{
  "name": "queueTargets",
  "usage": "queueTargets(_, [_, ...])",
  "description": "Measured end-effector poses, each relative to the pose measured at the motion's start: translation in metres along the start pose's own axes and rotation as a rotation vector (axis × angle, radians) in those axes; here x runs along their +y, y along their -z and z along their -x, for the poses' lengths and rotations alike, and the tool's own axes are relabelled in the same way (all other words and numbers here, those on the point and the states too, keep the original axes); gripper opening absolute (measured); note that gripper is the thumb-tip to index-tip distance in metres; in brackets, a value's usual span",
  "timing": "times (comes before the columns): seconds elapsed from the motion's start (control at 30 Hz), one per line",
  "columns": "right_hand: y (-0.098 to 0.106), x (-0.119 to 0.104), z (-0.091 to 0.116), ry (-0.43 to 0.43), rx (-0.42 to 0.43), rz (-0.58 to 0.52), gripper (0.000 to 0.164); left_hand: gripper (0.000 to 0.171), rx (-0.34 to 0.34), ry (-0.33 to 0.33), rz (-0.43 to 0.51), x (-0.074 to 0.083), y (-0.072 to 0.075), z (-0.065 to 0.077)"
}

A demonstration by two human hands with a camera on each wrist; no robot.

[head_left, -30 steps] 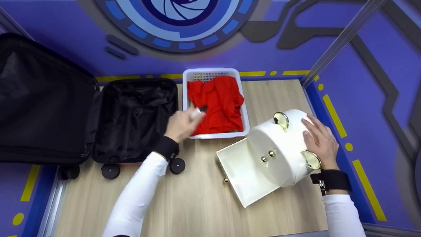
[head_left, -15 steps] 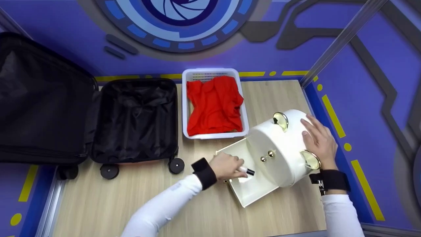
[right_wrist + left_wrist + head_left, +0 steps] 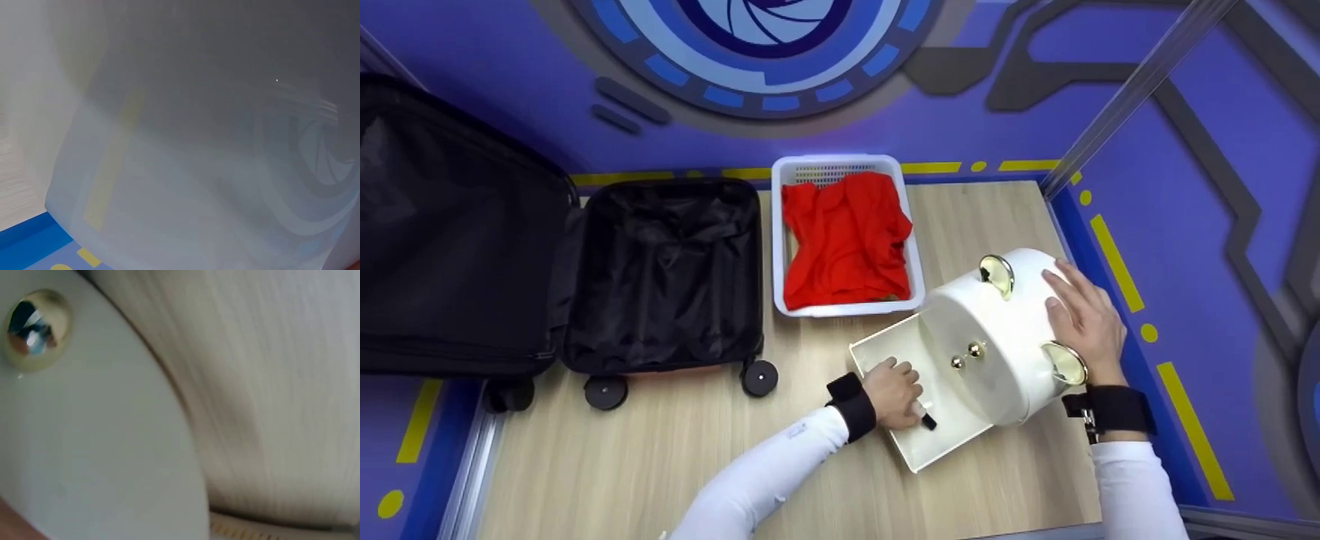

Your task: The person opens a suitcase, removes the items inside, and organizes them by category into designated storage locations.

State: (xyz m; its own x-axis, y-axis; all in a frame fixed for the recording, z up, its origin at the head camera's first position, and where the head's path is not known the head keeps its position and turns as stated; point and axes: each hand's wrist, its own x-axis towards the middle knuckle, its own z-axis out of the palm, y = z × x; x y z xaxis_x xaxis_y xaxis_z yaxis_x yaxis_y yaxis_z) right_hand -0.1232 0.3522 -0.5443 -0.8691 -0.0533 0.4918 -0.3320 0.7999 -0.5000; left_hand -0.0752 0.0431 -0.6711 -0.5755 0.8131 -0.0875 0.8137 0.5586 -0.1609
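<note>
My left hand (image 3: 894, 394) is inside the pulled-out drawer (image 3: 934, 452) of a white, rounded storage box. Its fingers hold a small white tube with a black cap (image 3: 929, 423), low over the drawer floor; the hand covers much of the tube. My right hand (image 3: 1091, 322) rests with spread fingers on the top of the storage box (image 3: 1020, 330), which has gold-rimmed ears and gold knobs. In the left wrist view the drawer's pale front and a gold knob (image 3: 38, 331) fill the left side. The right wrist view shows only the box's glossy surface (image 3: 169, 185).
A white basket (image 3: 916, 270) holding a red cloth garment (image 3: 847, 244) stands behind the drawer, near the back wall. Left of it lies an open black suitcase (image 3: 667, 277) with wheels. A purple wall (image 3: 1207, 187) runs close along the right side.
My left hand has carried the tube from over the basket and suitcase edge, rightward and toward me, down into the drawer. My right hand has stayed on the box.
</note>
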Motion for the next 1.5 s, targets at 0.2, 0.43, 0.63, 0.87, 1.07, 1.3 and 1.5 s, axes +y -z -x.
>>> queueTargets(0.2, [0.002,0.002,0.000,0.022,0.021,-0.009,0.042,0.042,0.013,0.003,0.105,-0.009,0.006,0.004])
queueTargets(0.43, [0.002,0.001,0.001,0.007,0.034,-0.003,0.040,0.028,0.215,0.182,0.584,-0.047,0.032,0.033])
queueTargets(0.63, [0.002,0.001,0.000,0.006,0.041,0.004,0.040,0.024,0.502,0.337,0.849,-0.068,0.019,0.081])
queueTargets(0.87, [0.003,-0.002,-0.002,-0.029,-0.006,0.001,0.042,0.018,0.384,0.403,0.982,-0.059,-0.016,0.121])
queueTargets(1.07, [0.002,-0.004,-0.001,-0.062,-0.020,-0.003,0.041,0.021,0.219,0.369,1.029,-0.038,-0.038,0.123])
queueTargets(1.3, [0.000,-0.004,0.000,-0.039,-0.006,-0.007,0.042,0.026,0.206,0.389,1.059,-0.014,-0.044,0.110])
queueTargets(1.5, [-0.003,-0.002,0.000,0.015,0.037,-0.003,0.040,0.021,0.287,0.458,1.160,-0.004,-0.043,0.099])
